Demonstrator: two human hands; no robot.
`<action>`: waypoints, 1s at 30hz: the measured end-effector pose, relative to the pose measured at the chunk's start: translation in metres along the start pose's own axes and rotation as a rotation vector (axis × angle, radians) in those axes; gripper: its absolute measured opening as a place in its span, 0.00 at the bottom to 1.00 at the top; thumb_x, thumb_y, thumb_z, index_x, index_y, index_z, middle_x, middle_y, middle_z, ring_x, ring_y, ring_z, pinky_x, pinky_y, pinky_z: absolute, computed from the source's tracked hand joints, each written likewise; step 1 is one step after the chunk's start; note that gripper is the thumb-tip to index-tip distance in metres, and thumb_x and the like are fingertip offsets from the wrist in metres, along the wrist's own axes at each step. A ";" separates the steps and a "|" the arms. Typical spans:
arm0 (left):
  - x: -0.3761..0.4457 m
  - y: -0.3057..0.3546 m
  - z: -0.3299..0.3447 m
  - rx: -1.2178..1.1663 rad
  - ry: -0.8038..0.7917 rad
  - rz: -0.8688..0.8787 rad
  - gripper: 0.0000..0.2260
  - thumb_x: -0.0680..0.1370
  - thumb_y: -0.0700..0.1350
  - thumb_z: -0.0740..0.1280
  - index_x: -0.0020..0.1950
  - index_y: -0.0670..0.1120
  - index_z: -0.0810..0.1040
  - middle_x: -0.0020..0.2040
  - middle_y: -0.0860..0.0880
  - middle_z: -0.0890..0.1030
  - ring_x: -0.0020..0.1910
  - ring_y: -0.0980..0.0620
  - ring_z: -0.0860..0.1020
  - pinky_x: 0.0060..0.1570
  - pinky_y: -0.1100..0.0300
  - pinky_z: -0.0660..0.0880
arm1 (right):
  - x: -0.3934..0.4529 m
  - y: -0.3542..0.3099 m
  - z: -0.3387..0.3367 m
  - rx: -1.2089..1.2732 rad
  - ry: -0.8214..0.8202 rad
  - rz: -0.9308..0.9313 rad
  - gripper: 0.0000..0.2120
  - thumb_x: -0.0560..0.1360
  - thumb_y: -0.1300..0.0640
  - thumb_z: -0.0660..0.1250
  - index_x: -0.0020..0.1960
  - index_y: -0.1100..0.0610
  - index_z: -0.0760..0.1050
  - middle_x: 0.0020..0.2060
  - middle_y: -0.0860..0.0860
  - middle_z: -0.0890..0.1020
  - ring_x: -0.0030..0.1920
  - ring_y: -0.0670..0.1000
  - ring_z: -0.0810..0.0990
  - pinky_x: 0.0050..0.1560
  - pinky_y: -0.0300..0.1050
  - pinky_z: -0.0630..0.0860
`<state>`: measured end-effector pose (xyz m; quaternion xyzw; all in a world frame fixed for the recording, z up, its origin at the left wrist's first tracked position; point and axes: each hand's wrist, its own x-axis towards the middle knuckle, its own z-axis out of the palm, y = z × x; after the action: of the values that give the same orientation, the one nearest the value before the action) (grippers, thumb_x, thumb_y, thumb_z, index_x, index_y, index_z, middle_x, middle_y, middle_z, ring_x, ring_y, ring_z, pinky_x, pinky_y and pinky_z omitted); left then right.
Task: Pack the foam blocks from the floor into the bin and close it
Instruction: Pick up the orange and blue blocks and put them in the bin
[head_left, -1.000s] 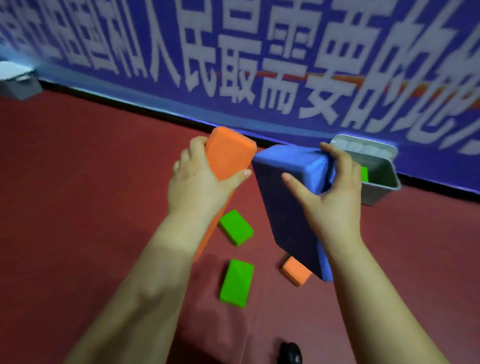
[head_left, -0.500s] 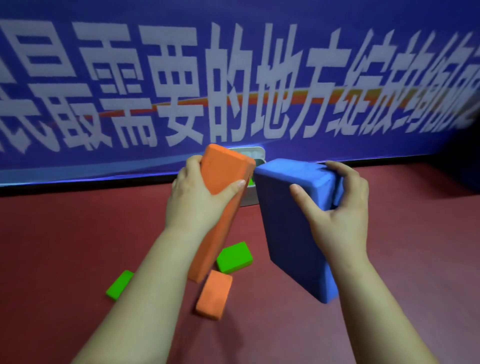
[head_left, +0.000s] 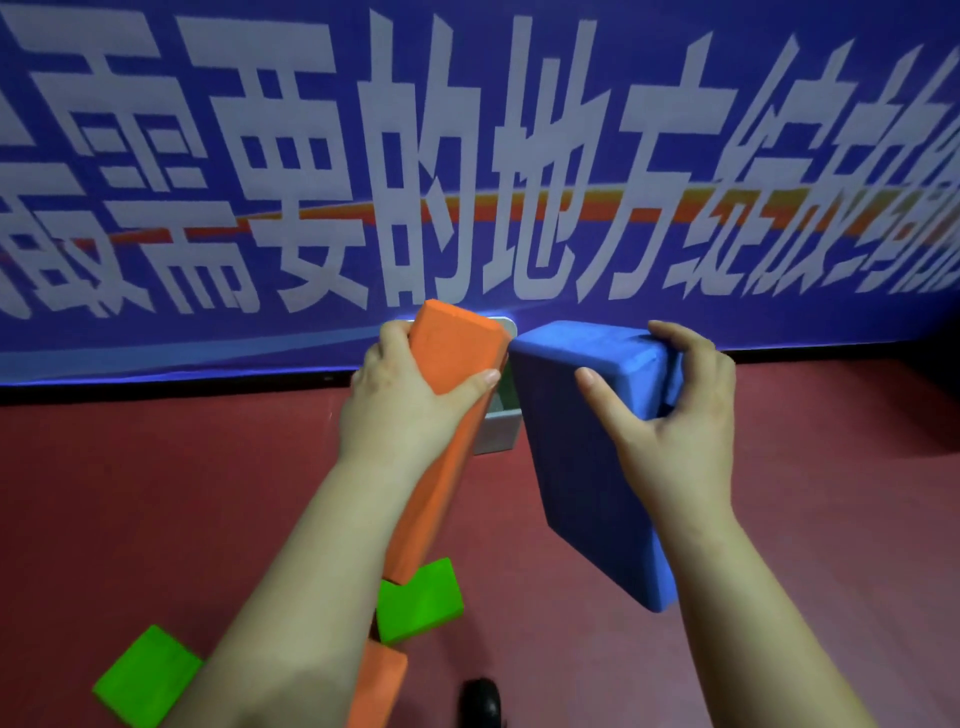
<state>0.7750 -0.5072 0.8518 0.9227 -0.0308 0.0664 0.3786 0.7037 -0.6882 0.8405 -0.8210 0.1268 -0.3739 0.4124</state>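
My left hand (head_left: 402, 397) grips the upper end of a long orange foam block (head_left: 449, 415), held upright and tilted. My right hand (head_left: 670, 415) grips the top of a large blue foam block (head_left: 587, 467), thumb on its near face and fingers over the far edge. Both blocks are raised side by side in front of the grey bin (head_left: 497, 430), which stands on the floor by the wall and is mostly hidden behind them. Two green blocks (head_left: 418, 603) (head_left: 148, 680) and a small orange block (head_left: 376, 686) lie on the red floor below my arms.
A blue banner (head_left: 467, 156) with large white characters covers the wall right behind the bin. A small black object (head_left: 483, 701) sits on the floor at the bottom edge. Red floor (head_left: 156, 493) stretches to the left and right.
The view has come closer to the wall and bin. Both hands keep the same hold on their blocks, and the loose blocks on the floor now show lower in the view.
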 end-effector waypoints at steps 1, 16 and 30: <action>0.028 0.005 0.012 -0.006 -0.006 -0.005 0.36 0.67 0.65 0.70 0.67 0.48 0.62 0.66 0.45 0.71 0.65 0.42 0.71 0.57 0.50 0.70 | 0.025 0.010 0.013 -0.005 -0.004 -0.003 0.28 0.66 0.46 0.74 0.63 0.49 0.70 0.57 0.47 0.71 0.54 0.37 0.67 0.51 0.18 0.61; 0.370 0.064 0.181 0.108 -0.012 -0.157 0.38 0.67 0.65 0.69 0.67 0.46 0.60 0.66 0.44 0.70 0.64 0.41 0.72 0.56 0.48 0.71 | 0.349 0.175 0.197 0.034 -0.163 0.039 0.28 0.65 0.45 0.74 0.61 0.49 0.70 0.57 0.48 0.71 0.58 0.44 0.70 0.54 0.34 0.66; 0.602 -0.016 0.289 0.132 -0.021 -0.437 0.37 0.68 0.62 0.72 0.66 0.46 0.61 0.64 0.44 0.72 0.60 0.41 0.75 0.55 0.51 0.72 | 0.509 0.277 0.407 -0.040 -0.477 0.132 0.29 0.64 0.47 0.76 0.61 0.50 0.69 0.58 0.49 0.70 0.59 0.51 0.71 0.53 0.40 0.67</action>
<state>1.4008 -0.7028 0.7248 0.9308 0.1701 -0.0249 0.3226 1.3739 -0.8884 0.7313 -0.8840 0.0867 -0.1392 0.4378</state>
